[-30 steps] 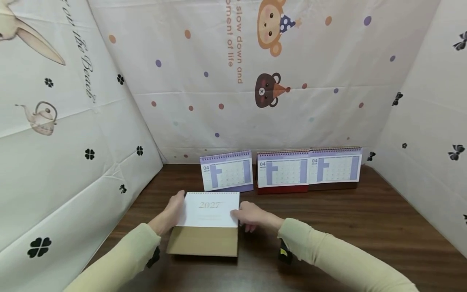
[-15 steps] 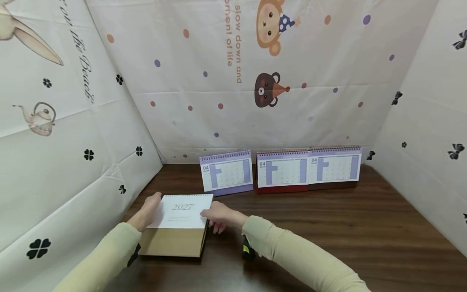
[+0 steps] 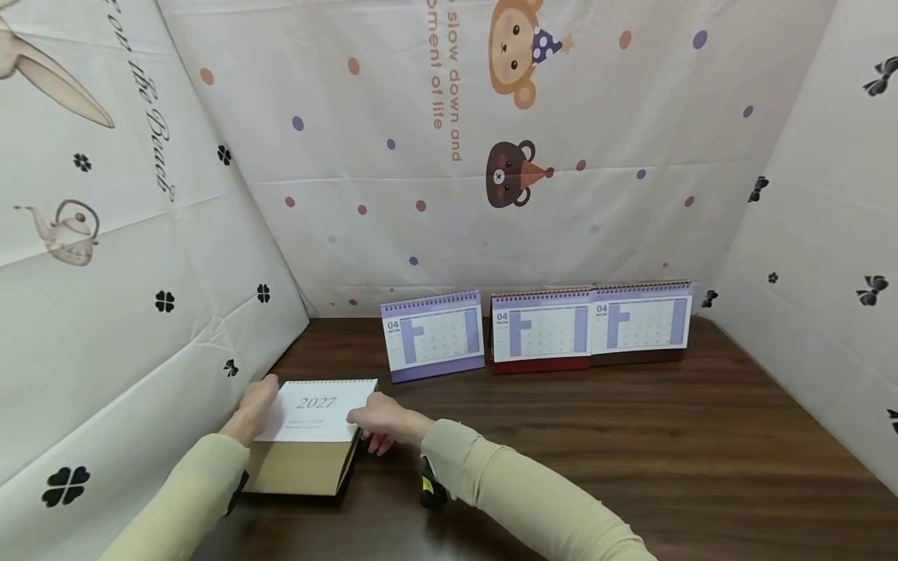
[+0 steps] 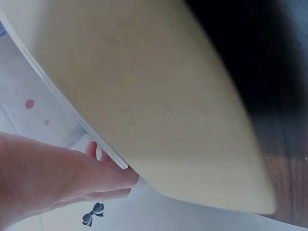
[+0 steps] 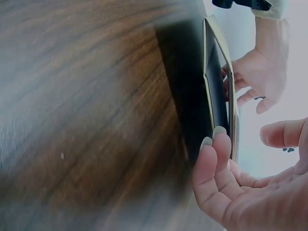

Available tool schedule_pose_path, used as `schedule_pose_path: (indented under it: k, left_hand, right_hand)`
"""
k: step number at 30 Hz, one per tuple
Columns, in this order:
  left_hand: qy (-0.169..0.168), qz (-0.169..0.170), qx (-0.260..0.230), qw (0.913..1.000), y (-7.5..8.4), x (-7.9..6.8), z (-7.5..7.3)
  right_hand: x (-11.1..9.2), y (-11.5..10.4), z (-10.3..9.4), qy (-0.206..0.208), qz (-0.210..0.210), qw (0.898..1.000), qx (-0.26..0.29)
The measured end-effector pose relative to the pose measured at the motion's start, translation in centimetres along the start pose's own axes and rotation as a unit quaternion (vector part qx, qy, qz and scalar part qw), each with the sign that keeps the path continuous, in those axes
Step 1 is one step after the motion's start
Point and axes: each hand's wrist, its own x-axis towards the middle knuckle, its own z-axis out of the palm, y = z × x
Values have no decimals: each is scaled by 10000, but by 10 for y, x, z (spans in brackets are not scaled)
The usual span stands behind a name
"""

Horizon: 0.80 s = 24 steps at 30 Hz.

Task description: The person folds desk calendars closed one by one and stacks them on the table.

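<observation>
A desk calendar (image 3: 317,425) with a white "2027" cover and a tan cardboard stand leans back between both hands at the left of the table. My left hand (image 3: 253,407) holds its left edge. In the left wrist view, the tan board (image 4: 144,106) covers part of that hand's fingers. My right hand (image 3: 384,418) grips the right edge, thumb side over the white cover. The right wrist view shows two fingertips of the right hand (image 5: 255,192) at the folded stand's open side (image 5: 219,82). Whether the stand's base touches the table cannot be told.
A purple-based calendar (image 3: 436,335) stands at the back, turned slightly. Right of it, a red-based calendar (image 3: 540,331) and a brown-based calendar (image 3: 640,323) stand side by side. White printed cloth (image 3: 337,234) walls off the dark wooden table (image 3: 561,436) at the back and sides.
Both hands have carried the 2027 calendar leftward across the table, from in front of the purple-based calendar to near the left cloth wall. The three calendars at the back stay put.
</observation>
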Motion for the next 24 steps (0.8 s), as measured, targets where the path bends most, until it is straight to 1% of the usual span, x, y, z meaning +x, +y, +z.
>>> schedule_pose_path:
  k: [2, 4, 6, 8, 10, 11, 12, 13, 14, 15, 17, 19, 21, 22, 24]
  left_hand:
    - [139, 60, 275, 9995, -1, 1, 0]
    - [167, 62, 412, 9990, -2, 1, 1]
    - [216, 52, 472, 9986, -1, 0, 2]
    - [290, -3, 497, 9983, 2, 0, 4]
    - [382, -76, 442, 9983, 5, -1, 6]
    - [433, -35, 463, 9980, 7, -1, 7]
    - [492, 26, 448, 9978, 9, -1, 8]
    - [560, 108, 386, 9976, 12, -3, 10]
    - [660, 222, 310, 9971, 15, -3, 12]
    - [770, 381, 192, 9961, 19, -5, 15]
    - [975, 771, -163, 9921, 29, -8, 21]
    - [1097, 1128, -625, 9856, 43, -12, 29]
    - [1051, 1469, -996, 9785, 58, -15, 37]
    - [958, 1597, -1103, 9763, 65, -16, 41]
    - [777, 1832, -1183, 9728, 80, -17, 52]
  right_hand:
    - [1, 1, 3, -21, 26, 10000, -5]
    - [2, 4, 4, -24, 33, 10000, -41]
    - [3, 8, 1, -28, -1, 10000, -33]
    - [5, 12, -6, -31, -121, 9999, 54]
    - [6, 16, -17, 63, -366, 9991, 192]
    - [8, 17, -23, 196, -562, 9979, 270]
    - [9, 19, -30, 377, -804, 9955, 317]
    - [12, 20, -37, 642, -1126, 9912, 276]
    - [14, 22, -45, 918, -1466, 9847, 214]
    - [16, 24, -53, 1249, -1798, 9757, 73]
    - [21, 28, -71, 1940, -2418, 9502, -314]
    - [24, 31, -91, 2511, -2818, 9226, -795]
    - [27, 33, -111, 2940, -3007, 8988, -1237]
    - [29, 34, -121, 3104, -3047, 8894, -1407]
    - [32, 36, -139, 3334, -3042, 8765, -1674]
